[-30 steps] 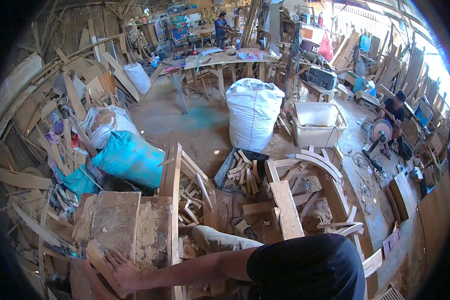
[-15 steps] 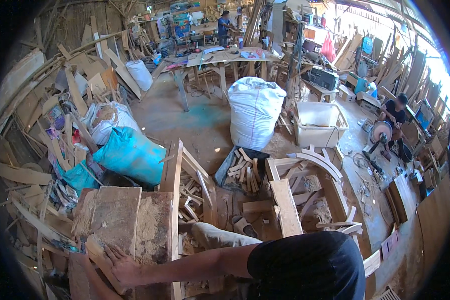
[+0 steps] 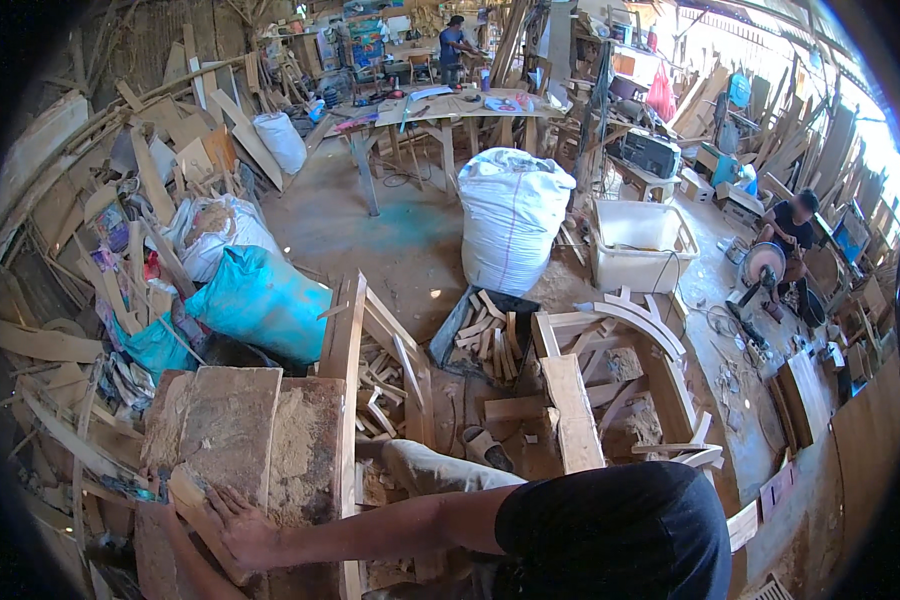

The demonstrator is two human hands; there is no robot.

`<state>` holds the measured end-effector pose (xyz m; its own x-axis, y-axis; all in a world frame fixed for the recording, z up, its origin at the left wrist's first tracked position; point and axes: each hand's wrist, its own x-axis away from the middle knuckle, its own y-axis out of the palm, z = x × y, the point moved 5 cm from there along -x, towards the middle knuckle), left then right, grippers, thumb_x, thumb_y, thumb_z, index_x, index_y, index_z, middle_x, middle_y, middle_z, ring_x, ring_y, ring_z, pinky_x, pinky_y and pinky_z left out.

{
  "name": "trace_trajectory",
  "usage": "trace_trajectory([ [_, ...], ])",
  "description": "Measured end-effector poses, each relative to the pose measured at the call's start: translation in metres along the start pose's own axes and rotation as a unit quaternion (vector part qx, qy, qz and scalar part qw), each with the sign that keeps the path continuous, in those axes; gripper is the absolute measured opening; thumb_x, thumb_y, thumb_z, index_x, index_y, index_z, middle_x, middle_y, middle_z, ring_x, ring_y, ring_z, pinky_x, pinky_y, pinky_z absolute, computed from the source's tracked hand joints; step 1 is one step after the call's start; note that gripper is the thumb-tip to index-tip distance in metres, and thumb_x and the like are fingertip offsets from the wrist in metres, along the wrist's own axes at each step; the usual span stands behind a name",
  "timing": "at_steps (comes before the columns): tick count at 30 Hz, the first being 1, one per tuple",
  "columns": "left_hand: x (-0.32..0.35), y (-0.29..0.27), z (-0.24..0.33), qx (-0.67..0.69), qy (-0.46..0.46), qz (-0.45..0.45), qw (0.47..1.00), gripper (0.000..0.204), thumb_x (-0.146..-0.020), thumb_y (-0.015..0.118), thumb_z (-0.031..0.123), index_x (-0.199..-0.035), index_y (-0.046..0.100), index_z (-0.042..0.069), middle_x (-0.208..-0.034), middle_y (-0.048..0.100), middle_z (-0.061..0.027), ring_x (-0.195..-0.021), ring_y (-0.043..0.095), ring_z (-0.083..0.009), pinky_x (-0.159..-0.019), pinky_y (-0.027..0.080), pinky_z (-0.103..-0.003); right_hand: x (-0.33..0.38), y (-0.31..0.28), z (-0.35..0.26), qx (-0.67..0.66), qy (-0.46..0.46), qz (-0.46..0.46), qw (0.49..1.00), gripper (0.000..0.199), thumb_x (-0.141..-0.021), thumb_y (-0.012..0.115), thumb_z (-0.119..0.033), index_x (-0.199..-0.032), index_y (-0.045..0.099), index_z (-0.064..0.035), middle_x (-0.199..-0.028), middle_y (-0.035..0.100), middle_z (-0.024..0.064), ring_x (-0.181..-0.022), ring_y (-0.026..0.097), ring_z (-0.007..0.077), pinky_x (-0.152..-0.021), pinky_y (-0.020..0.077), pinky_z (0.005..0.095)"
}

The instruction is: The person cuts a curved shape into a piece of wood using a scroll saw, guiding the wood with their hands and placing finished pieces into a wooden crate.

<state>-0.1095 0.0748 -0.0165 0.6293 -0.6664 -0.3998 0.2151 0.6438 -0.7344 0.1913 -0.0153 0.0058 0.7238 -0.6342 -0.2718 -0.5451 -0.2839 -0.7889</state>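
Note:
A short, thick piece of pale wood lies slantwise over the near left end of a sawdust-covered wooden bench. My right hand reaches across from the right and is closed over its side, fingers laid along the upper face. From the lower edge my left forearm runs up along the wood's left side. The fingers of that hand are hidden or too unclear to make out. A small teal thing shows by the far end of the wood.
An upright wooden frame stands against the bench's right side. Beyond are a teal sack, a white sack, a bag of offcuts and curved wooden frames. Two people work farther off, one at a grinding wheel.
The view has shifted slightly. My right hand and the wood under it have hardly moved, and the hand keeps its hold. The person at the far back has changed posture a little.

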Motion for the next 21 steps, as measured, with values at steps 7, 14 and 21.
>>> trace_trajectory([
  [7, -0.003, 0.004, 0.004, 0.003, 0.000, -0.001, 1.000, 0.044, -0.093, 0.064, 0.034, -0.125, 0.069, 0.004, -0.121, 0.070, -0.0251, -0.112, 0.066, -0.0436, -0.100, 0.052, -0.051, 0.001, 0.001, -0.001, 0.001, -0.006, 0.002, 1.000, 0.081, -0.087, 0.058, -0.021, -0.146, 0.030, 0.0278, -0.156, 0.028, 0.0462, -0.154, 0.021, 0.0543, -0.129, 0.0128, 0.0595],
  [14, -0.002, 0.003, 0.003, 0.001, 0.000, -0.001, 1.000, 0.044, -0.093, 0.064, 0.033, -0.125, 0.069, 0.004, -0.120, 0.070, -0.0253, -0.112, 0.067, -0.0436, -0.100, 0.052, -0.051, -0.002, 0.003, -0.001, 0.034, -0.013, -0.057, 0.998, 0.084, -0.085, 0.059, -0.022, -0.147, 0.031, 0.0268, -0.156, 0.028, 0.0474, -0.154, 0.020, 0.0543, -0.129, 0.0121, 0.0602],
  [21, -0.003, 0.003, 0.003, 0.002, -0.001, 0.000, 1.000, 0.043, -0.093, 0.064, 0.032, -0.124, 0.070, 0.004, -0.120, 0.070, -0.0254, -0.111, 0.067, -0.0437, -0.099, 0.052, -0.051, -0.002, 0.003, 0.002, 0.007, -0.002, 0.002, 1.000, 0.087, -0.085, 0.059, -0.023, -0.149, 0.027, 0.0256, -0.156, 0.025, 0.0484, -0.152, 0.023, 0.0550, -0.129, 0.0124, 0.0604],
])
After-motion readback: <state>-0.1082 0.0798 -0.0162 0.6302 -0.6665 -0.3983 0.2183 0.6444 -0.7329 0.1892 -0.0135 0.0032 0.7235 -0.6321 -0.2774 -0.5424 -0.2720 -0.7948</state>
